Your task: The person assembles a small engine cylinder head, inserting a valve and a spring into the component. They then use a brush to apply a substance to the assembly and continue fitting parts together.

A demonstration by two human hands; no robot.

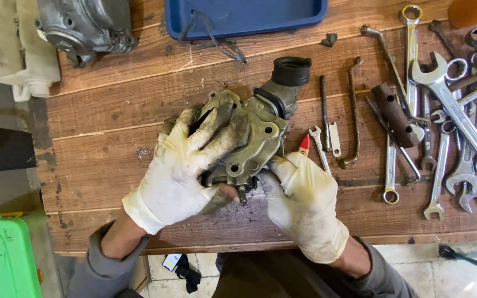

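Grey cast-metal carburetor body [249,138], with its black rubber intake boot [291,72] pointing away from you, sits clamped in both your gloved hands above the wooden workbench [111,110]: your left hand [180,165] wraps over its top, your right hand [302,201] grips its lower edge. Just right lie a red-handled tool [304,143], small spanners [318,144] and bent rods [353,110]; farther right, a spread of wrenches [454,110]. A blue tray [244,16] lies beyond.
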